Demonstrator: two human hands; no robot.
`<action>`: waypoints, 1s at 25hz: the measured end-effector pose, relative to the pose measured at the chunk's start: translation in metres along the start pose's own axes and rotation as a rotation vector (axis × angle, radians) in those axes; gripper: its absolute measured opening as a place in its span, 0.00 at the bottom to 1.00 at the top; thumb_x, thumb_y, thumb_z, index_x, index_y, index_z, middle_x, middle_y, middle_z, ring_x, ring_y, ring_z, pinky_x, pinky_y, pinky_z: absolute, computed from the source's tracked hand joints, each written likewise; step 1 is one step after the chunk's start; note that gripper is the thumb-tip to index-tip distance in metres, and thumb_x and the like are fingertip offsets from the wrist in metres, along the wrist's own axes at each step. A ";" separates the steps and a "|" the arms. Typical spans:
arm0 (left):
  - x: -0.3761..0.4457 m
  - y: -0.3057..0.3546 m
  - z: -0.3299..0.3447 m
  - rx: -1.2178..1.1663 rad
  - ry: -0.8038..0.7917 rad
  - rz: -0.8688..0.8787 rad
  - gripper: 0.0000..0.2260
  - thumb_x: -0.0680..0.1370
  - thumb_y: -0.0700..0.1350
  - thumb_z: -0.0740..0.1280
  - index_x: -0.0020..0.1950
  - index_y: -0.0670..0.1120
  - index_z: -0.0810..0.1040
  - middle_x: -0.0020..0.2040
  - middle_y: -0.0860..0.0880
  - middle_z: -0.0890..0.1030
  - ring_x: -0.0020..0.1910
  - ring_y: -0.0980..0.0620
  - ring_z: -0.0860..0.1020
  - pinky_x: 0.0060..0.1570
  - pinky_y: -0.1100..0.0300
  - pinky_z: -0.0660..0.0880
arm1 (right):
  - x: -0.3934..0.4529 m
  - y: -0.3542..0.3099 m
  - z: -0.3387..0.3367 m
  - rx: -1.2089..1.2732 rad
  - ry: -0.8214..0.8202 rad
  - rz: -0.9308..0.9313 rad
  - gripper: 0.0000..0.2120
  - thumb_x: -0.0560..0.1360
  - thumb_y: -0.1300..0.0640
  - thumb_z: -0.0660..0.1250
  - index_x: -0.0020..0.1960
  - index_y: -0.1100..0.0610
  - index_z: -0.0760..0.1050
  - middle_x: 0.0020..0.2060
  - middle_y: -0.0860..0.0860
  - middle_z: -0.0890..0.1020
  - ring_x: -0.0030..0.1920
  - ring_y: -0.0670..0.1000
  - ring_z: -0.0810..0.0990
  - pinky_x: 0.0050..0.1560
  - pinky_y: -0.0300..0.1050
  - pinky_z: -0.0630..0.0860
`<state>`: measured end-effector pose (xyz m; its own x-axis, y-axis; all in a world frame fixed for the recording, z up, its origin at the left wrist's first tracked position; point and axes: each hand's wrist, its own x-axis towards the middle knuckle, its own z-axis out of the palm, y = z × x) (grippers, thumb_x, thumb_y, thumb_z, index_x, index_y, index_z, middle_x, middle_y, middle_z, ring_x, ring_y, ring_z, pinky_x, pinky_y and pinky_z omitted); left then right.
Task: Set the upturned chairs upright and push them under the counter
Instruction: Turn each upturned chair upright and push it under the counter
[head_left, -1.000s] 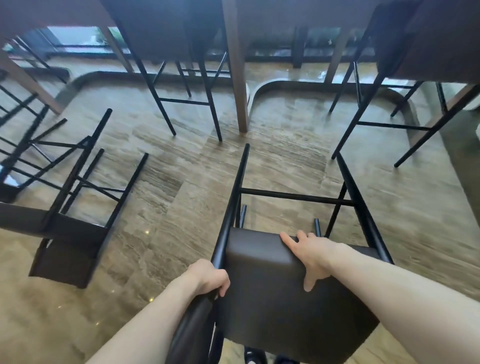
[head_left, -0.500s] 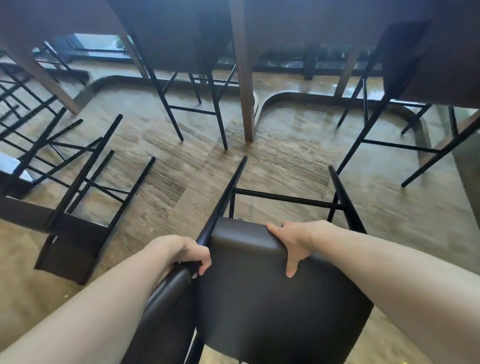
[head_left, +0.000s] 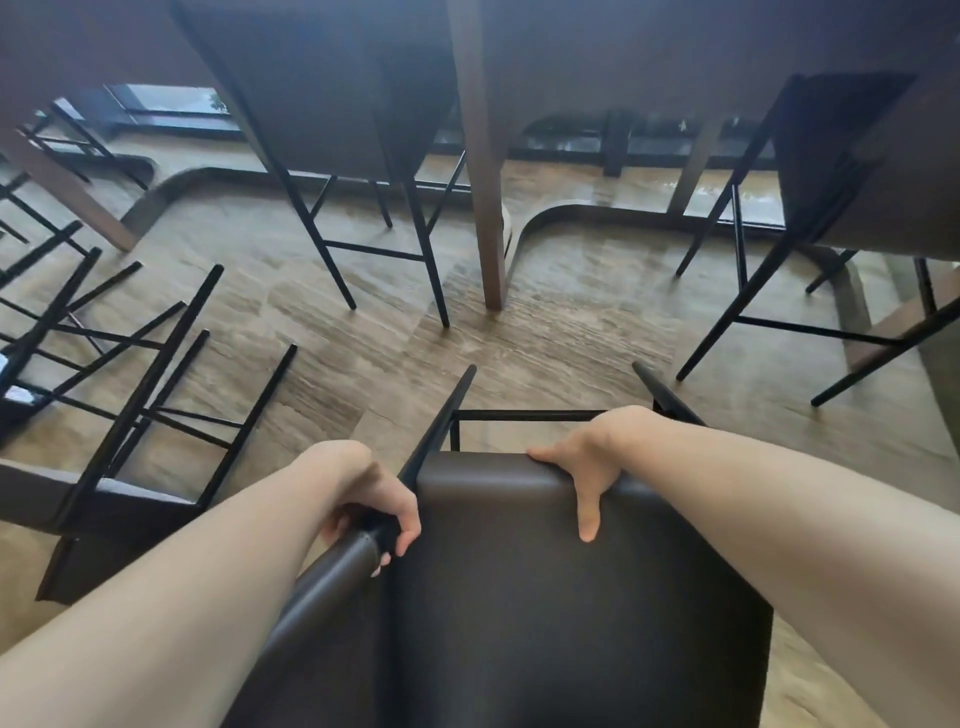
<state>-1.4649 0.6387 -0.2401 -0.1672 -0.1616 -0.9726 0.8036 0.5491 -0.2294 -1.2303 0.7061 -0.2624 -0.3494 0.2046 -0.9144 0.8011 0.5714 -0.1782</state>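
Tipping the near chair upright: left hand grips its frame, right hand clasps the seat edge; legs should land squarely before sliding under the far table.

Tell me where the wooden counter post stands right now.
In the head view the wooden counter post stands upper centre, on the floor between two upright chairs, straight beyond the held chair.

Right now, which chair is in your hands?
The brown chair nearest the camera: left hand grips its frame, right hand its seat edge.
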 end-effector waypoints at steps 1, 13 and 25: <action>-0.006 0.008 -0.012 0.009 0.002 0.013 0.07 0.70 0.42 0.68 0.46 0.42 0.77 0.41 0.46 0.81 0.50 0.46 0.79 0.56 0.60 0.74 | 0.001 0.005 -0.011 -0.013 -0.004 0.010 0.56 0.64 0.47 0.80 0.80 0.46 0.46 0.76 0.52 0.63 0.74 0.58 0.63 0.71 0.59 0.64; -0.125 0.090 -0.069 0.822 0.603 0.083 0.24 0.80 0.53 0.64 0.74 0.45 0.68 0.70 0.43 0.73 0.39 0.49 0.75 0.23 0.70 0.68 | -0.028 0.037 -0.076 -0.031 0.559 0.363 0.41 0.62 0.49 0.82 0.68 0.57 0.65 0.63 0.57 0.73 0.60 0.60 0.77 0.44 0.51 0.73; -0.154 0.082 -0.093 1.061 1.056 0.097 0.19 0.78 0.47 0.67 0.68 0.48 0.72 0.50 0.47 0.74 0.62 0.42 0.75 0.60 0.48 0.74 | -0.028 -0.009 -0.064 0.437 0.647 0.582 0.21 0.79 0.58 0.59 0.70 0.62 0.64 0.66 0.61 0.70 0.63 0.63 0.74 0.57 0.53 0.73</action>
<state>-1.4269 0.7849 -0.1122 -0.0426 0.7438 -0.6670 0.7877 -0.3857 -0.4804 -1.2586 0.7457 -0.2119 0.0633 0.8334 -0.5490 0.9971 -0.0759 -0.0002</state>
